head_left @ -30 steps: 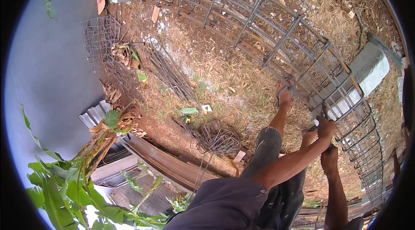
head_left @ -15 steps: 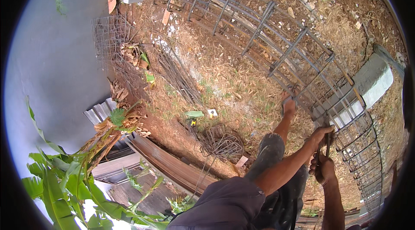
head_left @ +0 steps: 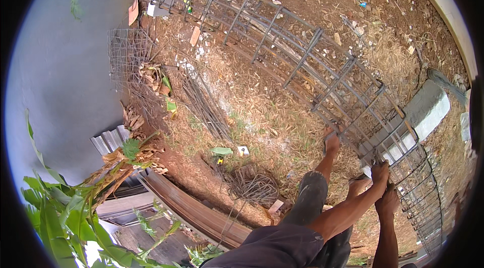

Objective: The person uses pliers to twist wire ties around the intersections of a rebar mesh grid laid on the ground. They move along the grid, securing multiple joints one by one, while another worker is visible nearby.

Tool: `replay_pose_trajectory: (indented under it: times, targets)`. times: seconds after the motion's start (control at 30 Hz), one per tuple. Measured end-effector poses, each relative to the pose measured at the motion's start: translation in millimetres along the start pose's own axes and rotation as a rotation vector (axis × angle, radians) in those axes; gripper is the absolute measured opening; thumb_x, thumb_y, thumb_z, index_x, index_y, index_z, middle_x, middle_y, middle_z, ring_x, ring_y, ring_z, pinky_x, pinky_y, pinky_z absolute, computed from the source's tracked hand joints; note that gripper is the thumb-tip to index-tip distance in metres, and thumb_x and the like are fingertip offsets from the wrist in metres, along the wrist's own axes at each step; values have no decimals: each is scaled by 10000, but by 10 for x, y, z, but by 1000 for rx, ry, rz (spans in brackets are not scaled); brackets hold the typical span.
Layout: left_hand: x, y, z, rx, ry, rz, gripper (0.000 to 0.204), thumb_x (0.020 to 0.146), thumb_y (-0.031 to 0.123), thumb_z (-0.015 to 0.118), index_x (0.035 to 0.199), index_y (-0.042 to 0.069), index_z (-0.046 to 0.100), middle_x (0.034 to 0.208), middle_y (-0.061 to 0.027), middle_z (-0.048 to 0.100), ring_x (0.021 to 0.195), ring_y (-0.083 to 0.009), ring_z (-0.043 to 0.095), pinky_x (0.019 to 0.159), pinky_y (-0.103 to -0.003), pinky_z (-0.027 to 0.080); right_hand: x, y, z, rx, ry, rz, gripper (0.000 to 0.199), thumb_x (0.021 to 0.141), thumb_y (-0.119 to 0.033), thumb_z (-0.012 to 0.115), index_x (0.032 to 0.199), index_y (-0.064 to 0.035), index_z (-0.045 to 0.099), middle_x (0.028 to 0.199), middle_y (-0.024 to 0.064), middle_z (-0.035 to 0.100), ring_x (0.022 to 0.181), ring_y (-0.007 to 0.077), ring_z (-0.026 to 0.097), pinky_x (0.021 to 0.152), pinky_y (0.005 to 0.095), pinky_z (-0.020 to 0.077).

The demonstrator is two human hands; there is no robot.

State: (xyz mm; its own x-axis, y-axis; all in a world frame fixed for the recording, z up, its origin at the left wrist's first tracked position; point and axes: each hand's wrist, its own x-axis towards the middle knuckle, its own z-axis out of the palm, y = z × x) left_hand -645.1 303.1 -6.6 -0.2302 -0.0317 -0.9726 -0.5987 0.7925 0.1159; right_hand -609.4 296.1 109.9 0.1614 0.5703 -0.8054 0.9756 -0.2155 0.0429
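A long cage of tied steel bars and square stirrups [head_left: 322, 74] runs from the far left to the near right, raised off the ground on pale blocks. At its near side, by the pale block [head_left: 428, 112], my left hand [head_left: 380, 171] is closed around a dark metal tool that looks like pincers [head_left: 376, 157]. Just below, my right hand [head_left: 387, 200] is also closed on the tool's handles. The tool's jaws point at the cage's lower near bars; what they grip is too small to make out. My fingers mostly cover the handles.
My feet in sandals [head_left: 331, 142] stand beside the cage. On the ground lie a heap of bent wire stirrups [head_left: 254, 182], thin rods [head_left: 204, 104] and a small yellow-black object [head_left: 220, 160]. Stacked boards [head_left: 191, 192], banana leaves [head_left: 65, 222] and a grey wall [head_left: 65, 76] stand left.
My two hands have come closer together, with the right hand raised toward the left. The handles, spread and visible before, are now mostly covered. The view has shifted slightly.
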Motion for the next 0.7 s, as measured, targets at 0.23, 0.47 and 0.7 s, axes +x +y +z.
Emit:
replay_pose_trajectory:
  times: [0.23,0.47,0.7]
  targets:
    - [-213,163,-105,502,-104,-197,523,762,416,695,1025,-16,561,944,-221,652,917,-340,638,792,-414,473,231,496,310,289,-318,-268,444,756,-221,708,1124,-32,546,933,220,660,857,390,647,703,417,502]
    - [-300,162,-451,611,-49,11,518,756,426,693,989,-22,579,896,-242,648,886,-395,629,770,-445,489,326,425,1000,1207,-627,-480,628,733,-259,726,1292,-133,467,1277,25,482,1177,139,435,920,264,379]
    - [-612,54,-844,729,65,272,649,806,483,609,1145,-58,498,1012,-306,615,969,-470,589,837,-500,461,-786,13,603,837,-423,-76,421,807,-280,654,1125,-11,592,994,232,657,1034,348,617,842,392,475]
